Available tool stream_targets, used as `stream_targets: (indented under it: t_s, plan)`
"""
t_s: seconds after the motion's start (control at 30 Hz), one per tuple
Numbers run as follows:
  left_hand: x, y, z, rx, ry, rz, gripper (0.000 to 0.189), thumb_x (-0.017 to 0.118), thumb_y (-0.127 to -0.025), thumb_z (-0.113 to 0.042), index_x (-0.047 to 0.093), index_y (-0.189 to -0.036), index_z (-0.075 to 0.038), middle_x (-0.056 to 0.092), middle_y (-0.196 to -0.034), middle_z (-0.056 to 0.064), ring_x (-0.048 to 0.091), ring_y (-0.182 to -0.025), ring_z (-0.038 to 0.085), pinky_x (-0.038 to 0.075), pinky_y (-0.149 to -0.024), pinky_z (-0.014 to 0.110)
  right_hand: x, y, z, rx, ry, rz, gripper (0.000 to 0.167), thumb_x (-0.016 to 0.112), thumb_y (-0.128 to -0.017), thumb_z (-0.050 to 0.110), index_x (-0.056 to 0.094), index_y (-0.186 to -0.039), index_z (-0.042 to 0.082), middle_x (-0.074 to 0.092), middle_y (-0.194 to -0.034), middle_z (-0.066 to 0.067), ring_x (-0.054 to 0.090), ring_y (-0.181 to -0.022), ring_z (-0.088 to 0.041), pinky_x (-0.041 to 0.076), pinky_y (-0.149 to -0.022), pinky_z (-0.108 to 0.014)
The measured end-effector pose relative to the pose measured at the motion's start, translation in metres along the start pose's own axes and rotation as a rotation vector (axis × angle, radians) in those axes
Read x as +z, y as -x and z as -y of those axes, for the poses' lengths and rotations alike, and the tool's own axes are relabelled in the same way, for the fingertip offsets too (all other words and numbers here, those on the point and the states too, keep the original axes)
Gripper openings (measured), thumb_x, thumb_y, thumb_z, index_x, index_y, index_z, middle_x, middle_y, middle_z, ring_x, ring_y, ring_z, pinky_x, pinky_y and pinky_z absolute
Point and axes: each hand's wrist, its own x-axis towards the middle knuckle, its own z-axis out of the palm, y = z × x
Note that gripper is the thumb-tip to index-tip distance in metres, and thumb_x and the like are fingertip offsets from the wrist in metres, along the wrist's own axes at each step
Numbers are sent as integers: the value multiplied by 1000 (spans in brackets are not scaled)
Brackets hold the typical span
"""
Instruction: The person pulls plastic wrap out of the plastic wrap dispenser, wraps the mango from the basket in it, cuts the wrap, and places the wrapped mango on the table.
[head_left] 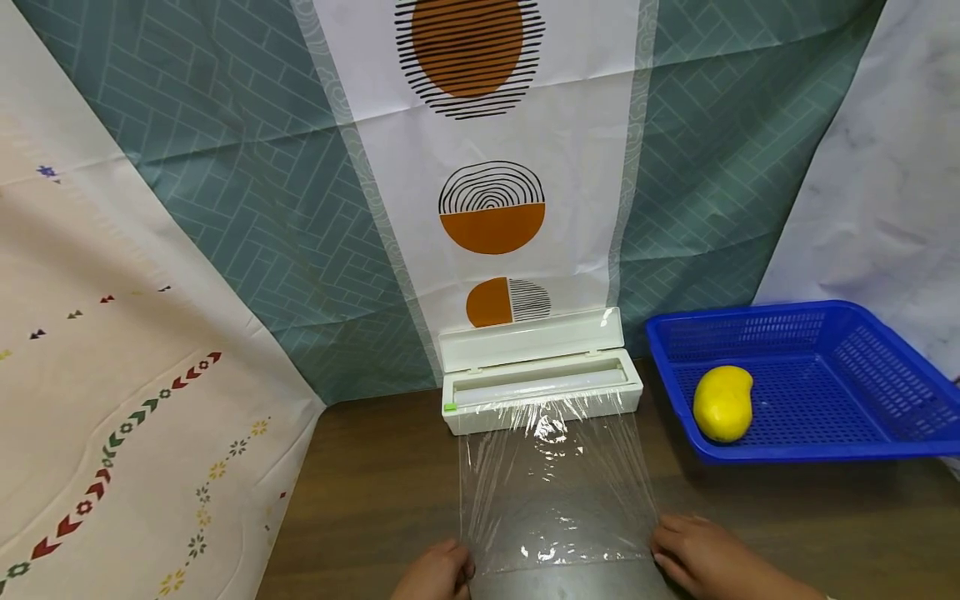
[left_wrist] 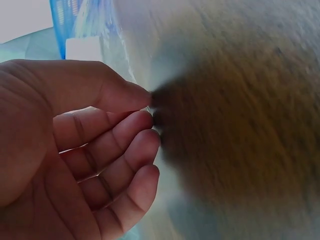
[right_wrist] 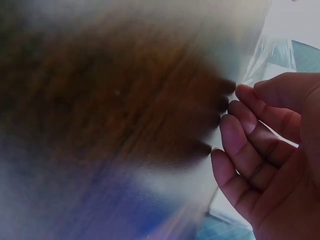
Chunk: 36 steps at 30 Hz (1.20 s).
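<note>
- Cling film [head_left: 558, 508] stretches in a clear, creased sheet from the white box [head_left: 632, 379] toward us, over the brown table [head_left: 360, 483], as our head view shows.
- We see the box's lid [head_left: 534, 340] raised at the back and the film roll [head_left: 543, 386] lying inside.
- Our left hand [head_left: 435, 573] grips the film's near left corner; our right hand [head_left: 697, 554] grips its near right corner, the two well apart with the sheet between them.
- To the right of the box we see a blue basket [head_left: 817, 400] with a yellow mango [head_left: 723, 404] inside, near its left wall; a patterned cloth [head_left: 270, 217] hangs behind.
- In our left wrist view, the thumb [left_wrist: 122, 97] and curled fingers come together, pinching the film's edge; the white box and blue basket show beyond.
- In our right wrist view, the thumb [right_wrist: 287, 87] lies against the index finger at the film's edge, the other fingers bent below; we cannot make out the blurred blue patch [right_wrist: 120, 200] low down.
</note>
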Motion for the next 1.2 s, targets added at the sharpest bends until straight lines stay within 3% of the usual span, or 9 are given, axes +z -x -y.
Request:
stream_targets:
  t_s: [0.23,0.57,0.93,1.2]
  plan:
    - [0,3,-1,-38,35,18,24,76,-61,-10,57,-72,-20,45,-71,-12,39,-64,-4,32,-58,11,1,4,1,-20,32,-26,26,80,-83,21,56,-81,30,40,-80,22,35,-70,8,31,-59,-17]
    - [-4,4,-6,-96,75,81,21,72,-63,-8,57,-70,-21,46,-70,-14,37,-63,-5,33,-55,13,-2,8,1,-27,-21,9,24,78,-84,19,57,-82,30,42,-79,23,36,-72,9,31,-60,-14]
    - [-4,4,-5,-73,53,37,22,75,-62,-10,56,-69,-20,43,-69,-14,35,-61,-6,28,-55,9,0,10,1,-23,-1,-11,27,79,-84,20,55,-82,31,41,-79,24,36,-72,9,31,-60,-15]
    - [-9,3,-9,-129,74,53,18,75,-66,-14,59,-71,-18,43,-69,-14,35,-62,-6,32,-55,12,-4,8,3,0,-49,14,24,76,-88,19,55,-85,30,44,-81,24,37,-73,10,34,-59,-18]
